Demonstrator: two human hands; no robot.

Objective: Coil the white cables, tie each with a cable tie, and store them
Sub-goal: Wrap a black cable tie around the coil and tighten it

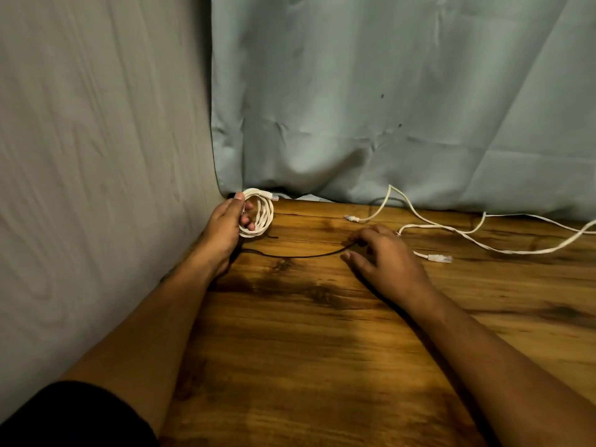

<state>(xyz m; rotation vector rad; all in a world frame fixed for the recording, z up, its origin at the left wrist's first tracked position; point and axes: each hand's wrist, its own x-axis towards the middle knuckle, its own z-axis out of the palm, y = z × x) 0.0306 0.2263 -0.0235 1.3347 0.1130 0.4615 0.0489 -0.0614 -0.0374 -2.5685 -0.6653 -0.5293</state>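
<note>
My left hand (227, 221) grips a coiled white cable (263, 214) at the far left of the wooden table (322, 333), its plug sticking out at the top. A thin black cable tie (290, 254) lies on the table between my hands. My right hand (383, 256) rests low over the table and its fingertips pinch the right end of that tie. A second white cable (467, 233) lies loose and uncoiled to the right, with plugs near my right hand.
A grey cloth (96, 156) hangs along the left side and a pale blue cloth (387, 91) along the back edge of the table. The loose cable trails off the right edge of view.
</note>
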